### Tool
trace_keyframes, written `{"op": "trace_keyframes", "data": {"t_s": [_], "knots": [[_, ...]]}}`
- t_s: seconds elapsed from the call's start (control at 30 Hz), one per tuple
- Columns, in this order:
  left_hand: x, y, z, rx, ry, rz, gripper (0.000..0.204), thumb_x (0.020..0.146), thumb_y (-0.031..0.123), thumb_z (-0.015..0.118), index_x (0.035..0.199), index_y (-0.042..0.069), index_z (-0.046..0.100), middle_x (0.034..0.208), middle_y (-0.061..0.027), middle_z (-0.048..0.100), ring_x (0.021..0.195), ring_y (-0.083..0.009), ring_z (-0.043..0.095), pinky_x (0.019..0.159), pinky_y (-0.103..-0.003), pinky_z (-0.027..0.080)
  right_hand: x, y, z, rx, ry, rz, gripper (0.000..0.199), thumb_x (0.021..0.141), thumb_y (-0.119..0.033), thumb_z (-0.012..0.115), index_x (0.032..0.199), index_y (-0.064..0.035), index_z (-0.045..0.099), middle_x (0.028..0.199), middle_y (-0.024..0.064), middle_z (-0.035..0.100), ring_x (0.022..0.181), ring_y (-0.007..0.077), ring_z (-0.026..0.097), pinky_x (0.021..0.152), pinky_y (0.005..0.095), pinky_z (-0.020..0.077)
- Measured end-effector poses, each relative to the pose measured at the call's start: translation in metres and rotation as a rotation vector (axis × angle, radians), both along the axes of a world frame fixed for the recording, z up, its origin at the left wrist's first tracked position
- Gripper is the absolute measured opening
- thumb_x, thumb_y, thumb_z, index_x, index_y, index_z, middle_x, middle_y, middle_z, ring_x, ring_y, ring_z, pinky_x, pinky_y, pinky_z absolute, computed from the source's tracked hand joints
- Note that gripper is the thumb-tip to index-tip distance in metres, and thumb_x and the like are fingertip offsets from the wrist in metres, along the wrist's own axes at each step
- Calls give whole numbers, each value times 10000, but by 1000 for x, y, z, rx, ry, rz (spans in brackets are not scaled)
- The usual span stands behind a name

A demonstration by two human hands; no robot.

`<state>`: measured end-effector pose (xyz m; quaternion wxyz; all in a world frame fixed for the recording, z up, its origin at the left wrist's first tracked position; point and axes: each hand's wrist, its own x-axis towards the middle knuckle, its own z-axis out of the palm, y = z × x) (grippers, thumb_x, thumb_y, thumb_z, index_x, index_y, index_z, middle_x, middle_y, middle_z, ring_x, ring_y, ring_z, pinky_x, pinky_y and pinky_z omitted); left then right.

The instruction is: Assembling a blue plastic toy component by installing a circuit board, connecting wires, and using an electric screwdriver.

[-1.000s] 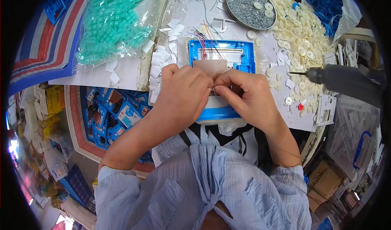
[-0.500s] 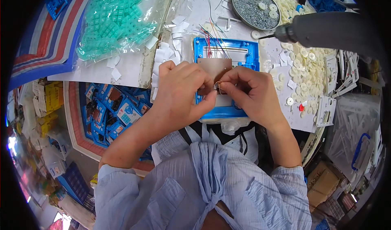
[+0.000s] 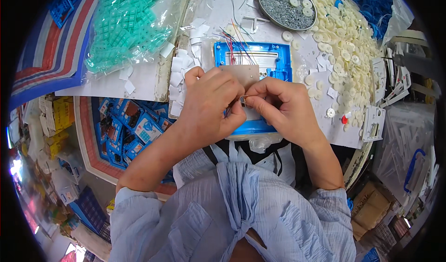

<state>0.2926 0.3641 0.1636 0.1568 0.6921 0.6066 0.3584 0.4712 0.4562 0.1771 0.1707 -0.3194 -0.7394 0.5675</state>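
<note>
My left hand (image 3: 210, 105) and my right hand (image 3: 284, 108) meet over a blue plastic housing (image 3: 254, 62) on the white table. Between the fingertips of both hands sits a tiny dark part (image 3: 243, 101), pinched from each side. A brown circuit board (image 3: 242, 74) lies in the housing just above my fingers, with thin coloured wires (image 3: 236, 44) running up from it. My hands hide the lower half of the housing.
A round metal tray of screws (image 3: 284, 2) stands at the back. A heap of white round plastic parts (image 3: 346, 30) spreads to the right. A bag of green keypads (image 3: 127, 23) lies left. White paper slips (image 3: 179, 74) lie beside the housing. A bin of blue items (image 3: 127, 127) sits below left.
A grey power screwdriver that hung at the right, then across the top, has left the view. My hands stay together over the housing, shifted slightly lower.
</note>
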Motion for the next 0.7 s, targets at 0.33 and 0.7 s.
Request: {"op": "trace_keyframes", "data": {"t_s": [0.33,0.7], "knots": [[-5,-4,13,-65,-80,0,167,698,24,664,829,91,583,828,-22,600,796,-209,570,807,-381,307,4,2,4,-28,-35,-25,71,874,-62,705,915,-5,698,708,67,675,558,117,587,530,269,458],[-5,-6,3,-70,-108,-8,156,733,65,707,839,129,612,827,8,596,797,-180,579,856,-407,276,5,1,4,-31,-28,-15,68,878,-59,700,920,-4,695,712,63,676,561,107,588,528,266,458]]}}
